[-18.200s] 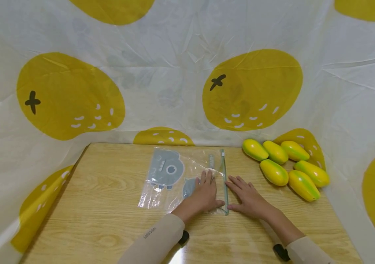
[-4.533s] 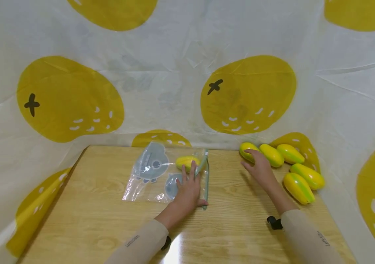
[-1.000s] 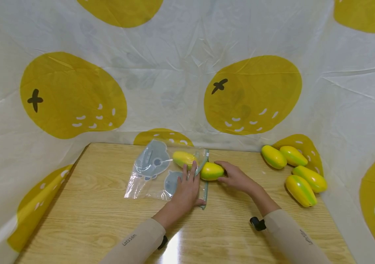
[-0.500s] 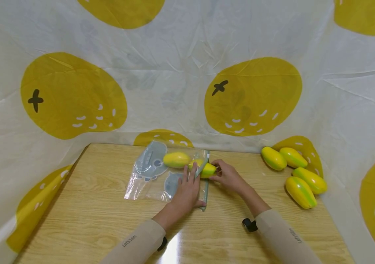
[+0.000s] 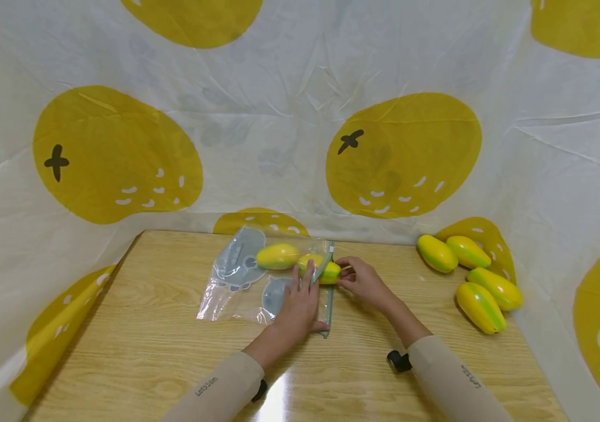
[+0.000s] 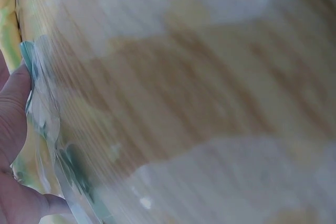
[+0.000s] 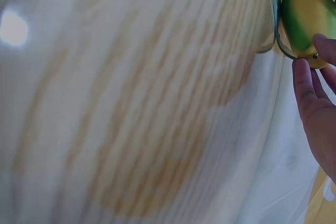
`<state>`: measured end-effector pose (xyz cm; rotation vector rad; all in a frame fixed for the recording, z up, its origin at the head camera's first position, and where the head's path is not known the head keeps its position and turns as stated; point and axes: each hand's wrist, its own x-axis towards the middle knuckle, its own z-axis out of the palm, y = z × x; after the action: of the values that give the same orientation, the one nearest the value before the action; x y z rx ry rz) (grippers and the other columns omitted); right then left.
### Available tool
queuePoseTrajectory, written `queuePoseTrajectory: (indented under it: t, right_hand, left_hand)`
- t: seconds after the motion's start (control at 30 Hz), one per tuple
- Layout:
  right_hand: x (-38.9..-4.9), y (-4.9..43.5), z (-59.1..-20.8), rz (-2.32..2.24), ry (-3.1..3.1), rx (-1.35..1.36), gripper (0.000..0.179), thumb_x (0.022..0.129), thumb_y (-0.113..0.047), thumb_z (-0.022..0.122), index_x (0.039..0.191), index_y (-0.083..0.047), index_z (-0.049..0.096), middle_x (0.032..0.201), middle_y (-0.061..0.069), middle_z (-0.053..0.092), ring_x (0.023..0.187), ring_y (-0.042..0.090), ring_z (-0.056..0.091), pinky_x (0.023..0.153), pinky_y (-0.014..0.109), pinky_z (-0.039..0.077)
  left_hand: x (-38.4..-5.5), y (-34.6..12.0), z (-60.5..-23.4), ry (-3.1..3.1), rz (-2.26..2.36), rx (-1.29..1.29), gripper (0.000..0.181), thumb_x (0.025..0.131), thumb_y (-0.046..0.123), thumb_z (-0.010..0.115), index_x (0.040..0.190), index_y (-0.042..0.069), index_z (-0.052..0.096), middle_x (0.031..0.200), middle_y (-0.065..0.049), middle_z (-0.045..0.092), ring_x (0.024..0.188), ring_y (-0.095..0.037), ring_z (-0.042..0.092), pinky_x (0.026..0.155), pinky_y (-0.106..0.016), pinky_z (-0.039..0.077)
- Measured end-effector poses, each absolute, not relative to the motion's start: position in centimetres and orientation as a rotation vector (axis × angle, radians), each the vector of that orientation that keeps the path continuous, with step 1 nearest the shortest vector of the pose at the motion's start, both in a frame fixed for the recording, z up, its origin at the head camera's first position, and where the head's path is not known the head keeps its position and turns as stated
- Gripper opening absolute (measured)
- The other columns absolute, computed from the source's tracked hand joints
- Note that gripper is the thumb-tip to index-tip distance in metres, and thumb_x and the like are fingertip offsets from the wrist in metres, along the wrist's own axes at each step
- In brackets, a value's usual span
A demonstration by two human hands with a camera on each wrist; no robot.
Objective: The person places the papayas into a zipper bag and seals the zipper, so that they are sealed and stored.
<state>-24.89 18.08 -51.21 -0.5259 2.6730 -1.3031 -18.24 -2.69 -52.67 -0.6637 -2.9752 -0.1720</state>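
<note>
A clear zip bag (image 5: 247,302) with grey cartoon prints lies on the table, its mouth to the right. One glossy yellow-green papaya (image 5: 277,257) is inside, and a second papaya (image 5: 330,272) sits partly in the mouth, its right end outside. My left hand (image 5: 295,308) rests on the bag by the mouth, fingers straight and spread, with the thumb at the zip edge (image 6: 79,203). My right hand (image 5: 364,282) pinches the second papaya's outer end with its fingertips; in the right wrist view the thumb and fingers touch that end (image 7: 307,19). The left fingers partly cover this papaya.
Several more papayas lie at the table's right: a back pair (image 5: 437,253) and a front pair (image 5: 480,308). A white cloth (image 5: 273,140) with yellow fruit prints rises behind and on both sides of the wooden table (image 5: 136,351).
Over the last second my right hand has moved left, pushing the second papaya into the bag mouth. The first papaya has slid deeper leftward. My left hand has stayed put on the bag.
</note>
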Motion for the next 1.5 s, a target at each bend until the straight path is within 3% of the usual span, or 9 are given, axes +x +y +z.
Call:
queuePoseTrajectory:
  t: [0.5,0.87,1.17,1.5]
  right_hand:
    - [-25.6,16.4,-51.8,-1.354,2.745,-0.447,0.031,0.090,-0.005,0.079,0.117,0.001,0.064,0.108,0.014,0.072,0.098,0.025,0.072,0.083,0.031,0.061]
    - [-26.1,15.5,-52.1,-1.353,2.833,-0.428,0.019,0.091,-0.005,0.077,0.106,-0.004,0.067,0.101,0.009,0.073,0.093,0.021,0.071,0.082,0.032,0.060]
    - [-25.9,15.9,-52.1,-1.347,2.839,-0.424,0.018,0.092,-0.008,0.078,0.107,-0.004,0.068,0.100,0.008,0.074,0.093,0.021,0.072,0.084,0.035,0.061]
    - [-24.3,19.9,-50.1,-1.316,2.858,-0.428,0.025,0.093,-0.008,0.076,0.115,0.001,0.067,0.104,0.010,0.074,0.095,0.024,0.071,0.085,0.038,0.060]
  left_hand:
    - [-18.0,-2.6,-53.0,-2.977,-0.192,-0.664,0.131,0.066,0.072,0.082,0.161,-0.001,0.027,0.173,-0.021,0.005,0.152,-0.055,0.021,0.103,-0.062,0.051]
    - [-18.0,-2.5,-53.1,-2.978,-0.170,-0.672,0.131,0.066,0.073,0.080,0.161,-0.001,0.029,0.173,-0.020,0.004,0.153,-0.054,0.021,0.103,-0.062,0.051]
    - [-17.9,-2.4,-53.3,-2.963,-0.119,-0.653,0.132,0.065,0.076,0.079,0.160,-0.002,0.031,0.173,-0.022,0.006,0.152,-0.053,0.024,0.102,-0.060,0.052]
    - [-18.1,-2.4,-53.0,-2.961,-0.119,-0.651,0.127,0.065,0.076,0.078,0.156,-0.003,0.037,0.172,-0.025,0.007,0.151,-0.055,0.024,0.103,-0.059,0.052]
